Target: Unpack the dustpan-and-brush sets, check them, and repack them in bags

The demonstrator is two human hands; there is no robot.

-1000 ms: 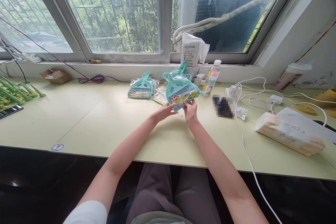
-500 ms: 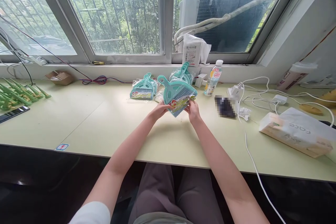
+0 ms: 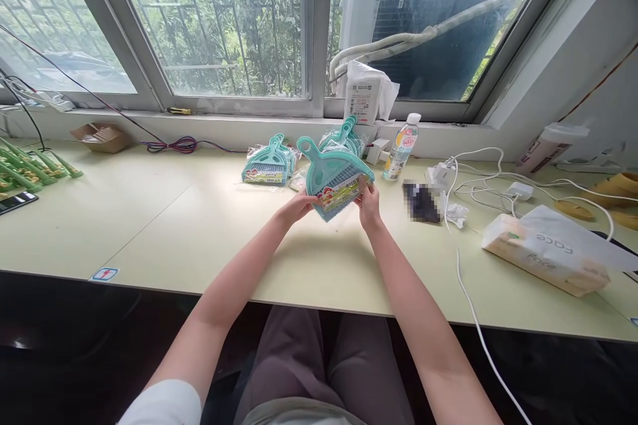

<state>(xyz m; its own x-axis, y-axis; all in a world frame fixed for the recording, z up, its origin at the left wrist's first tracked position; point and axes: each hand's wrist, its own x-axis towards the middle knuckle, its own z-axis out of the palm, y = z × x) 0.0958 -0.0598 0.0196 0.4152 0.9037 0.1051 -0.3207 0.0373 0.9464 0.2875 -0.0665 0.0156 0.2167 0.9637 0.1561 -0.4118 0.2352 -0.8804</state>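
A turquoise dustpan and brush set (image 3: 335, 180) with a printed label is held up, tilted, above the table. My left hand (image 3: 300, 206) grips its lower left edge, and my right hand (image 3: 369, 203) is closed on its right edge. Behind it, partly hidden, is a pile of similar turquoise dustpan sets (image 3: 347, 134) in clear wrapping. To the left, another stack of wrapped dustpan sets (image 3: 270, 163) rests on the table near the wall.
A drink bottle (image 3: 401, 147), a blurred dark object (image 3: 421, 202), white cables and a tissue pack (image 3: 545, 252) are on the right. At the left are a cardboard box (image 3: 100, 137), green stalk-like items (image 3: 30, 167) and a phone (image 3: 17, 202). The pale table (image 3: 164, 239) meets a windowsill.
The held dustpan set has turned slightly and its label shows more fully. Both hands keep their hold. The camera view has shifted a little.
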